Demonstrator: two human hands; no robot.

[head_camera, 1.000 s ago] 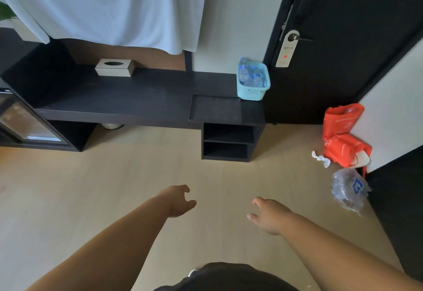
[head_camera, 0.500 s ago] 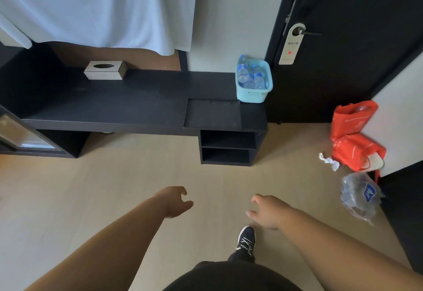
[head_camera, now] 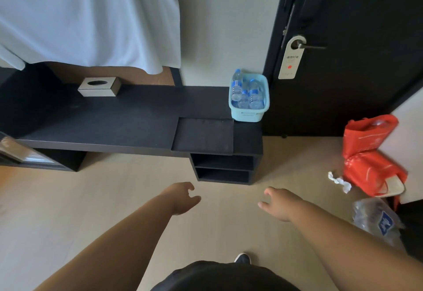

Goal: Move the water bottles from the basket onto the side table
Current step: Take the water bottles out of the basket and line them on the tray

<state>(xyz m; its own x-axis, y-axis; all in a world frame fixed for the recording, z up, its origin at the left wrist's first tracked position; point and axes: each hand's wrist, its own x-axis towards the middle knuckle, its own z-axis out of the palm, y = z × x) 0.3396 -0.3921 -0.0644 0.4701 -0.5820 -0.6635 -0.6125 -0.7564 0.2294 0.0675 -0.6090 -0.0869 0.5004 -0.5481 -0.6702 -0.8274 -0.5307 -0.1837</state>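
Observation:
A light blue basket [head_camera: 247, 114] stands at the right end of the long black side table [head_camera: 128, 119], close to the door. Several clear water bottles [head_camera: 248, 94] with blue labels stand upright inside it. My left hand [head_camera: 183, 198] and my right hand [head_camera: 278, 202] are stretched out over the wooden floor, well short of the table. Both hands are empty with the fingers loosely apart.
A tissue box [head_camera: 99, 86] sits at the back left of the table. White cloth [head_camera: 87, 15] hangs above it. A black door [head_camera: 348, 45] with a hanger tag [head_camera: 290, 60] is on the right. Red bags [head_camera: 370, 155], crumpled paper [head_camera: 338, 180] and a clear plastic bag [head_camera: 377, 222] lie on the floor at right.
The table and basket have come a little closer and shifted left in view as I step forward. My hands stay held out in front, empty.

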